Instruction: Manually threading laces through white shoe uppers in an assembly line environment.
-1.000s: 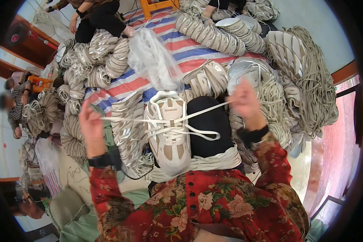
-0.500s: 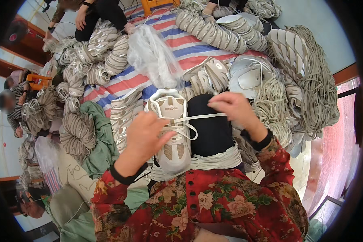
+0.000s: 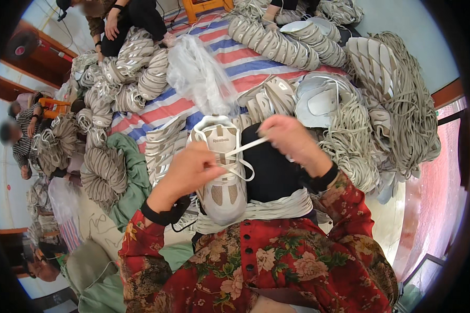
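Observation:
A beige and white sneaker upper [image 3: 222, 195] lies on my lap, toe toward me, over a black cloth [image 3: 269, 177]. A flat white shoelace [image 3: 248, 146] runs from its eyelets up to the right. My right hand [image 3: 290, 136] pinches that lace and pulls it taut above the black cloth. My left hand [image 3: 189, 168] lies over the left side of the lacing, fingers curled and thumb pointing right; what its fingertips grip is hidden. Beside the thumb a loose loop of lace hangs over the upper's right edge. A bundle of white laces [image 3: 277, 207] lies across my lap.
Stacked uppers [image 3: 274, 41] and bundled laces [image 3: 350, 141] lie ahead and to the right. A clear plastic bag [image 3: 198, 73] rests on the striped sheet [image 3: 250, 65]. Green cloth [image 3: 130, 172] and coiled uppers [image 3: 103, 175] are at left. Other people sit at the far left and back.
My right hand has moved left and slightly up with the lace, which now slants upward. My left hand has shifted a little to the right and down, and its fingers are more curled.

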{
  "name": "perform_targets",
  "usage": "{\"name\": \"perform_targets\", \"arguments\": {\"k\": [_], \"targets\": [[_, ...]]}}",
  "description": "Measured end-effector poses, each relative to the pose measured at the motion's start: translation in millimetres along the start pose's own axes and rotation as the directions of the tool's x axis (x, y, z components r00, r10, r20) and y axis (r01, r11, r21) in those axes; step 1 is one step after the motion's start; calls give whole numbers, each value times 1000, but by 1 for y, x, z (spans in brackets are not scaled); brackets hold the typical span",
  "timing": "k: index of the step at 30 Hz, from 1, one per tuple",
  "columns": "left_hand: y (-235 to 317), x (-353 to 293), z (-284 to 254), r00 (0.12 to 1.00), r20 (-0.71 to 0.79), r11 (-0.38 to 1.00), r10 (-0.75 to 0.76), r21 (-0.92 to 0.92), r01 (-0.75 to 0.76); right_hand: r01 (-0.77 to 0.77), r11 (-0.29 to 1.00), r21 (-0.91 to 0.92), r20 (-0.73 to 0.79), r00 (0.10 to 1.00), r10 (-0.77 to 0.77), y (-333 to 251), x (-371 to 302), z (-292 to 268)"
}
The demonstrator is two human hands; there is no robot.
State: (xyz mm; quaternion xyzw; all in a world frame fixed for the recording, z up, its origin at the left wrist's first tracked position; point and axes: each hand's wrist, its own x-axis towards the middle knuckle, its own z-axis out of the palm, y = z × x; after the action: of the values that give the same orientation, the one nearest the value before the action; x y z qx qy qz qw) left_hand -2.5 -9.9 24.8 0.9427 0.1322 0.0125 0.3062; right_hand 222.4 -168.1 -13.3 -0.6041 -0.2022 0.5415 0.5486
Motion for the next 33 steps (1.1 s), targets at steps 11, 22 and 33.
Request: {"name": "perform_targets", "arguments": {"k": [11, 22, 33], "targets": [[-24, -41, 43, 788, -377, 830, -486, -480, 282, 38, 998, 49, -616, 788, 0, 87, -23, -115], [-13, -49, 24, 829, -357, 837, -431, -502, 220, 528, 409, -744, 390, 840, -377, 45, -55, 67], [-18, -51, 24, 840, -472, 962, -270, -177, 209, 400, 712, -577, -56, 850, -523, 25, -19, 66]]}}
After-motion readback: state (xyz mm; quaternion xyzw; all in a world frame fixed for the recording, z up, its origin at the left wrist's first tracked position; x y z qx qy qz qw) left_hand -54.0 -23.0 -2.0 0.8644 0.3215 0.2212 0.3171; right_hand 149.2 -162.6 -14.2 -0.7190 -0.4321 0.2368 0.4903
